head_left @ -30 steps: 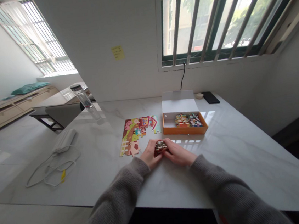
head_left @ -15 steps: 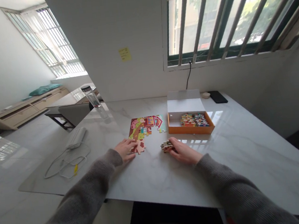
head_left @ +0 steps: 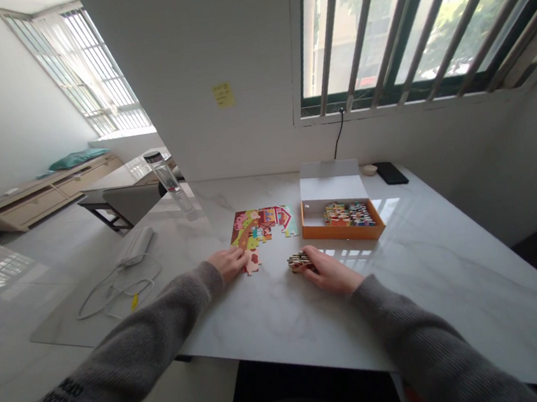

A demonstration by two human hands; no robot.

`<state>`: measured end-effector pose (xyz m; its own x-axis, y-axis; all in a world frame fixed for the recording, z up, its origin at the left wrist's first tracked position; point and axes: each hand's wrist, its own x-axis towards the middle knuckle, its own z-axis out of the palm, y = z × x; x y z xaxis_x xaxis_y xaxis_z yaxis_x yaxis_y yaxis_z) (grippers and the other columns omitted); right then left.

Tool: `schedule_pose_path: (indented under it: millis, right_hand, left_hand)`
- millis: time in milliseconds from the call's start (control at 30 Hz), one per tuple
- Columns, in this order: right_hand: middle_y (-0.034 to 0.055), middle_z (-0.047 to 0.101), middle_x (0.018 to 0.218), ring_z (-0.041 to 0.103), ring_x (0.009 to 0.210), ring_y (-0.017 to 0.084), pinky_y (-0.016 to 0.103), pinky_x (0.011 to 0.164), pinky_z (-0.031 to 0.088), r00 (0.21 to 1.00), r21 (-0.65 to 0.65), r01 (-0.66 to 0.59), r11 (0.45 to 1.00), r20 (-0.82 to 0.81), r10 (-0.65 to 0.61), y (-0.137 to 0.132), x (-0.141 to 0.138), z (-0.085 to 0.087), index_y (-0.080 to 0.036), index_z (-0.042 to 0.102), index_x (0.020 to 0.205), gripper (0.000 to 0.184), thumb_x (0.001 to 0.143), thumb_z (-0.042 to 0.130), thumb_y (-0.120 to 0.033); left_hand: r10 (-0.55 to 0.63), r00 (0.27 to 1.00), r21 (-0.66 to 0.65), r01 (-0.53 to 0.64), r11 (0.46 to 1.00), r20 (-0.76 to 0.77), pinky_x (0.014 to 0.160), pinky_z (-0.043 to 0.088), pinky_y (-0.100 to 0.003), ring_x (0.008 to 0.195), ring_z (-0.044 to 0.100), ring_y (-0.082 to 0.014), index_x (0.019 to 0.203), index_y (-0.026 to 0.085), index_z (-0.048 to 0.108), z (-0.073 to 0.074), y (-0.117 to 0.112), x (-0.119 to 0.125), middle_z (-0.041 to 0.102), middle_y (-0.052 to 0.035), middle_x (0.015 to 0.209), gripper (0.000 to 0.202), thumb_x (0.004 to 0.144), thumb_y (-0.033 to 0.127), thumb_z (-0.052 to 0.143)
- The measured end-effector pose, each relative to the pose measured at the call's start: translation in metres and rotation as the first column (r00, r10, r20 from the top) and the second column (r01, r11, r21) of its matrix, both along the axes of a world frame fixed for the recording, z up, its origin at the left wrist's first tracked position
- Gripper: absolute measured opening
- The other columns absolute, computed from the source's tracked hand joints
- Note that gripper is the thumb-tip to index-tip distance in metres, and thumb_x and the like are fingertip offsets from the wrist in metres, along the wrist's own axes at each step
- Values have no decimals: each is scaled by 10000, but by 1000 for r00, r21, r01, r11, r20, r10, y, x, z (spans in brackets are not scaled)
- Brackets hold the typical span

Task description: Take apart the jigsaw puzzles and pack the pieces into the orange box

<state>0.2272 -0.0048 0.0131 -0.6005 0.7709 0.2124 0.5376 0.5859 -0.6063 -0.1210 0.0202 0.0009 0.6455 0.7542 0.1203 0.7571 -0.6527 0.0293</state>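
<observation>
My left hand [head_left: 228, 264] rests at the lower edge of a partly joined jigsaw puzzle [head_left: 260, 227], its fingertips on a pink piece [head_left: 252, 261]. I cannot tell whether they grip that piece. Further right, my right hand [head_left: 329, 271] holds a small stack of jigsaw pieces [head_left: 300, 261] against the white marble table [head_left: 431, 286]. The puzzle shows a colourful farm-like scene with a red building, and its outline is uneven. An orange box [head_left: 343, 229] beyond my right hand holds many loose pieces [head_left: 349, 215].
The box's white lid [head_left: 331, 181] stands open at the back. A black phone [head_left: 391, 173] and a small white dish [head_left: 369, 170] lie behind it. On the left are a clear bottle [head_left: 164, 177] and a white power adapter [head_left: 135, 245] with a cable.
My hands have parted from together at the stack. My left hand has moved left onto the puzzle's lower edge, while my right hand keeps the stack. The view has also shifted slightly.
</observation>
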Motion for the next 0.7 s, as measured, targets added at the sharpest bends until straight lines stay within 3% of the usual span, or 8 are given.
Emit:
schedule_pose_path:
  millis: [133, 233, 367, 533, 700]
  right_hand:
    - [72, 582, 1000, 576, 828, 190, 307, 749, 447, 1000, 11, 1, 1000, -9, -1, 0, 0, -1, -206, 465, 1055, 161, 913, 520, -257]
    - [70, 582, 991, 579, 829, 192, 311, 755, 451, 1000, 15, -3, 1000, -6, 4, 1, 0, -1, -207, 466, 1050, 153, 922, 512, -279]
    - [71, 584, 993, 584, 844, 195, 314, 765, 456, 1000, 18, 0, 1000, -7, 0, 1, 0, -1, -208, 471, 1047, 151, 924, 512, -285]
    - [78, 581, 1005, 579, 849, 197, 315, 775, 455, 1000, 11, -5, 1000, -1, 5, 0, 0, 0, -204, 469, 1062, 164, 917, 516, -263]
    - [84, 575, 999, 571, 881, 211, 331, 802, 457, 1000, 9, -1, 1000, -27, 2, -1, -1, 3, -199, 476, 1043, 155, 925, 515, -291]
  left_hand:
    - [111, 987, -15, -110, 994, 114, 778, 509, -319, 893, 612, -218, 1092, 227, 591, -3, 3, -7, 638, -62, 941, 323, 793, 116, 538]
    - [214, 942, -72, -203, 977, 258, 749, 514, -313, 794, 609, -189, 970, 207, 574, -3, 1, -16, 644, -48, 936, 219, 765, 139, 537]
    - [199, 927, -88, -180, 980, 319, 742, 503, -304, 790, 603, -185, 834, 209, 536, 7, -7, -14, 640, -33, 893, 115, 731, 159, 546]
    - [77, 915, 35, -99, 995, 396, 742, 473, -297, 743, 570, -177, 770, 213, 492, 23, -23, 35, 563, -16, 772, 127, 812, 261, 602]
    - [24, 889, 134, -95, 986, 458, 676, 447, -292, 710, 518, -164, 712, 211, 430, 15, -29, 105, 525, -37, 820, 229, 877, 277, 574]
